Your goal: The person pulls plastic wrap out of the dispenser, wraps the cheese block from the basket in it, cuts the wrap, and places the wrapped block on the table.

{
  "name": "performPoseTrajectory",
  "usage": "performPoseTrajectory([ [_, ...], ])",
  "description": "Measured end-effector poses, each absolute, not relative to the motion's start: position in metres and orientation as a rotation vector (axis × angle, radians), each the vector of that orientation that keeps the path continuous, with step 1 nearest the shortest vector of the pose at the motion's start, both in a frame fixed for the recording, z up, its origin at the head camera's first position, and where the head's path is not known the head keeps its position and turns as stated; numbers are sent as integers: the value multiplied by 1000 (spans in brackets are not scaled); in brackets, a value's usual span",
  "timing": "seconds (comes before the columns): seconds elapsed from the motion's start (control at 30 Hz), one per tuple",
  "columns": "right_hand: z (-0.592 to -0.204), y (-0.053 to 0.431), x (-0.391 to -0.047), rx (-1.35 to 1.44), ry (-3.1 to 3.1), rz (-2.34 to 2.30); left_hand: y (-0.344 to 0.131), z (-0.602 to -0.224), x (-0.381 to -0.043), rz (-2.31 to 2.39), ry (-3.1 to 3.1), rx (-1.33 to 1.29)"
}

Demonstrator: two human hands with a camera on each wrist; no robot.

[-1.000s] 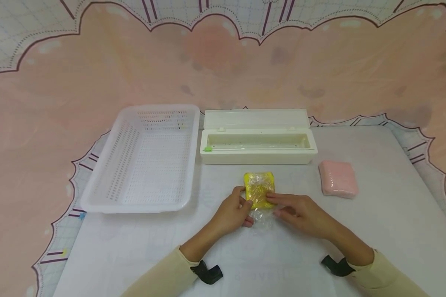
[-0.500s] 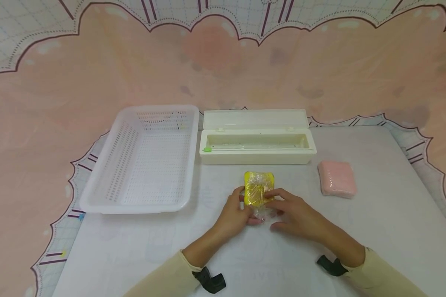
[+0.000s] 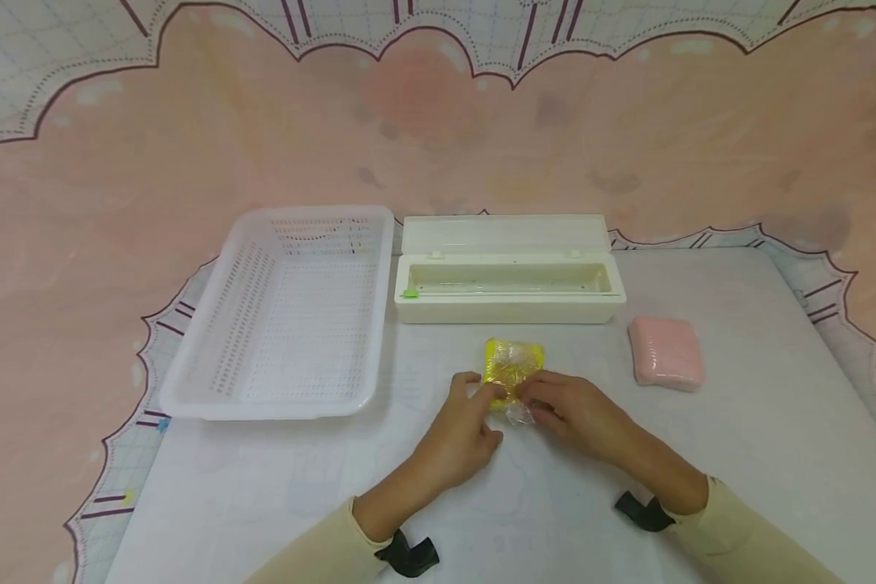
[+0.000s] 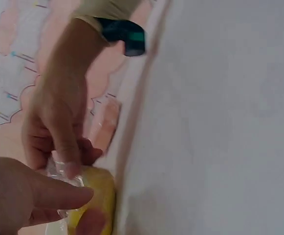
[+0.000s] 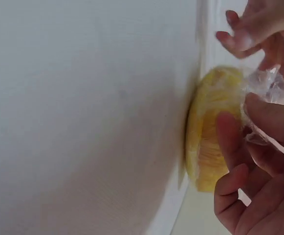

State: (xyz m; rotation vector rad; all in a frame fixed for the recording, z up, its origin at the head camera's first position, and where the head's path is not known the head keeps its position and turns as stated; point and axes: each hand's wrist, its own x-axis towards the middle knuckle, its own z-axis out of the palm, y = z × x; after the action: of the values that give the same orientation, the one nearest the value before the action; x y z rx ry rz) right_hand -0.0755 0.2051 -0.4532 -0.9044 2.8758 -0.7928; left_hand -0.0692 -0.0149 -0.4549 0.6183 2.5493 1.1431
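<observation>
A yellow packet (image 3: 507,361), soft-looking and wrapped in clear cling film, lies on the white table in front of the long box. My right hand (image 3: 580,414) is at its near right corner, pinching the loose, gathered film (image 5: 266,88) between thumb and finger. At the packet's left side, my left hand (image 3: 456,434) touches the wrapping with its fingertips, its thumb apart. Both hands also appear close to the packet in the left wrist view, where the left hand (image 4: 29,196) partly covers the yellow packet (image 4: 102,191).
A white perforated basket (image 3: 368,357) stands on the left. Behind the packet is a long white box (image 3: 511,312), lid up, with a green slider (image 3: 410,294) on its front edge. A pink film-wrapped packet (image 3: 667,353) lies to the right.
My right hand has moved left and onto the loose film, which is now gathered toward the packet. My left fingers have shifted from the packet's edge onto its near side.
</observation>
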Motion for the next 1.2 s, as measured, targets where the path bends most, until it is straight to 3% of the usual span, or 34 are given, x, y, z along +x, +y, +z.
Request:
performPoseTrajectory([
  [0.33, -452, 203, -78, -813, 2841, -830, -10, -466, -87, 1078, 2765, 799],
  [0.77, -455, 203, -79, -786, 2855, -1029, -8, -469, -100, 1236, 2757, 718],
  [1.07, -460, 201, -81, -653, 2819, -1196, -8, -471, -97, 1080, 2847, 809],
  [1.2, -460, 201, -80, -670, 2913, -1047, -11, -470, -95, 929, 2893, 883],
])
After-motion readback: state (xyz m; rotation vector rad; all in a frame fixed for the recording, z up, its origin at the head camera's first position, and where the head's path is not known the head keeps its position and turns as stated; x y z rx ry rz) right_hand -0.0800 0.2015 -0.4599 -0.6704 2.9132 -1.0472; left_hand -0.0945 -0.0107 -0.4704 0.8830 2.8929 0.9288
